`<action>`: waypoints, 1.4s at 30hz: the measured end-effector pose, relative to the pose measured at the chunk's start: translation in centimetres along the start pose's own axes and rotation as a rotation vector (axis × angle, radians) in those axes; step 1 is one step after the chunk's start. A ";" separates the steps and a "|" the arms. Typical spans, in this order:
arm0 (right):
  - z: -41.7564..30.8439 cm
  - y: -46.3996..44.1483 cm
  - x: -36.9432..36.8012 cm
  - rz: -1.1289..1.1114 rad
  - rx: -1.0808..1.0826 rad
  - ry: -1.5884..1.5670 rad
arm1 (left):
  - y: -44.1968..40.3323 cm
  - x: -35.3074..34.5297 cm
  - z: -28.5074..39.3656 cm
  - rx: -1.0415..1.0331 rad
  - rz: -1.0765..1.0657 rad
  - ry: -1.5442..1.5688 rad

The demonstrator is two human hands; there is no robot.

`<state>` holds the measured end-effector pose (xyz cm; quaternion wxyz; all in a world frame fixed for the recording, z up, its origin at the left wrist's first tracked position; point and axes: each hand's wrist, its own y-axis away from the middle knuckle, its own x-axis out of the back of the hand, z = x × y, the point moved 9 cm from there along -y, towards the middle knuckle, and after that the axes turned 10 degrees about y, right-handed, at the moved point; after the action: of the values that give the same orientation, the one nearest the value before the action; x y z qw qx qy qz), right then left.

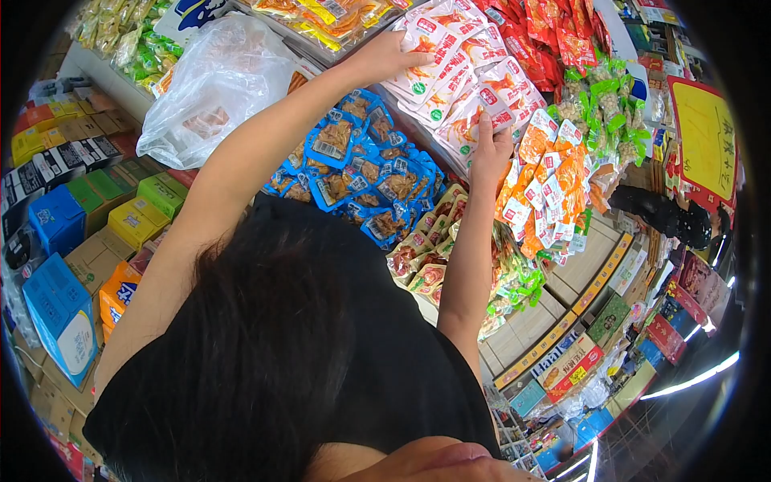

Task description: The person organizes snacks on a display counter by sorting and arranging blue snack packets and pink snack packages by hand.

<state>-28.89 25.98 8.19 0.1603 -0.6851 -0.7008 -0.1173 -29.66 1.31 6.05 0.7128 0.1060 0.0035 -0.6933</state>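
White packets with red print (446, 76) lie in overlapping rows in a bin at the top middle. My left hand (388, 58) rests at their left side, thumb out over a packet and the other fingers partly hidden. Lower right of it, my right hand (491, 149) touches the near edge of a white packet (491, 104), with its fingertips up against it; whether it grips the packet is unclear. Blue-edged snack packets (369, 173) fill the area below my left forearm. Orange and white packets (546, 189) are heaped right of my right hand.
A clear plastic bag (221, 84) sits left of my left forearm. Red packets (554, 36) and green packets (614, 112) lie at the upper right. A yellow sign (705, 140) stands at the far right. Stacked boxes (60, 305) line the left side.
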 end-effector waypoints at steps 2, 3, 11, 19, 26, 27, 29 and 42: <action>-0.2 0.0 0.0 -0.001 0.002 0.005 | -0.2 0.1 -0.4 -0.005 0.002 -0.002; -0.2 0.0 0.0 -0.004 0.002 0.002 | -0.3 0.2 -0.6 -0.005 0.002 -0.002; -0.1 0.0 -0.1 -0.014 -0.005 0.008 | -0.4 0.0 -0.5 -0.012 -0.031 -0.024; 0.0 -0.1 -0.1 -0.016 0.000 -0.004 | 0.2 -0.3 0.5 -0.015 -0.042 0.013; 0.5 -0.1 0.0 -0.006 -0.013 0.003 | 0.0 -0.2 0.2 -0.026 -0.034 -0.001; 0.6 -0.1 0.0 -0.006 -0.013 0.000 | -0.1 -0.1 0.0 -0.026 -0.034 -0.001; 0.5 -0.1 0.0 -0.006 -0.013 -0.003 | -0.2 0.0 -0.4 -0.019 -0.024 -0.021; 0.7 0.0 -0.1 -0.040 -0.042 -0.009 | -0.2 -0.1 -0.3 -0.008 -0.035 0.007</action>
<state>-28.93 26.12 7.52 0.1401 -0.6747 -0.7126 -0.1322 -29.83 1.44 5.79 0.7009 0.1054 0.0105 -0.7053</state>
